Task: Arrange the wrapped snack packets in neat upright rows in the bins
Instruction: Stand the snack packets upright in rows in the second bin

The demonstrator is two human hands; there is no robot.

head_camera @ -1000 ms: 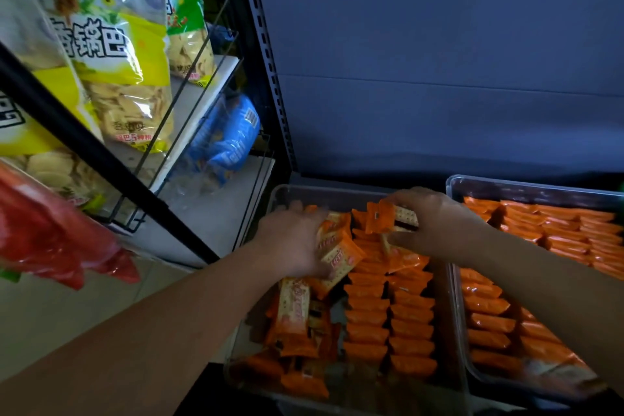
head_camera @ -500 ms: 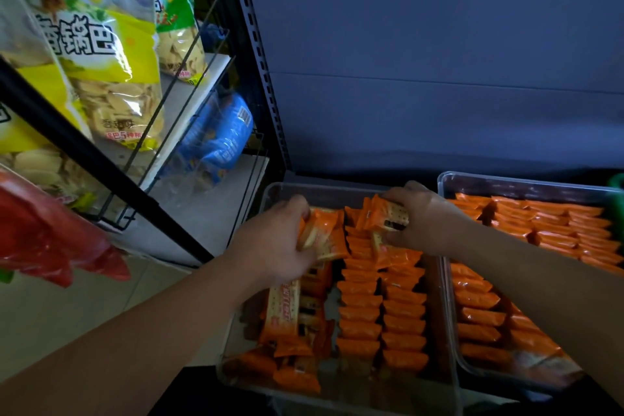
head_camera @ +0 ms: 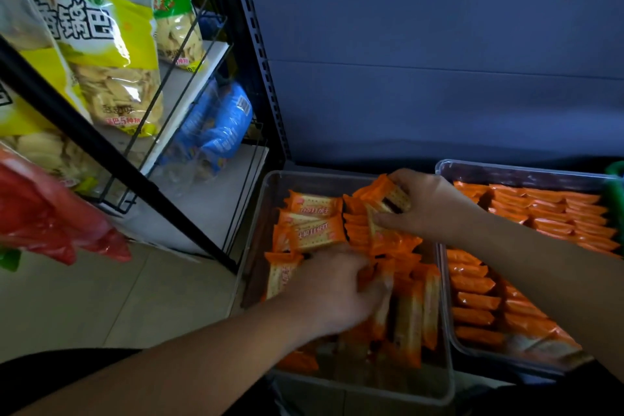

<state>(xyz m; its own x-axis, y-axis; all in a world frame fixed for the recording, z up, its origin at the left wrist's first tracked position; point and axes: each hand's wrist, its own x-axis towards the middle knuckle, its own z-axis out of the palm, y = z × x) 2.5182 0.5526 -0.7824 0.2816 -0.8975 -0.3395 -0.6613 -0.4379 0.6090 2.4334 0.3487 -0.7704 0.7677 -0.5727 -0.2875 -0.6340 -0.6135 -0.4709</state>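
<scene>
Dozens of snack packets (head_camera: 408,311) fill the left bin (head_camera: 258,236), some upright, some flat; the right bin (head_camera: 506,174) holds tidy rows. They look light, crinkly, slippery, with brittle biscuit inside, so take them gently by the long flat sides. Right grip (head_camera: 429,209) pinches a few at the left bin's back; left grip (head_camera: 337,290) curls among loose ones, blurred, and I cannot tell whether it holds any.

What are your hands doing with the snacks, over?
Right hand grips orange wrapped snack packets, far end of clear plastic bin. Left hand down among loose packets, grip unclear. Nothing blocking.
</scene>
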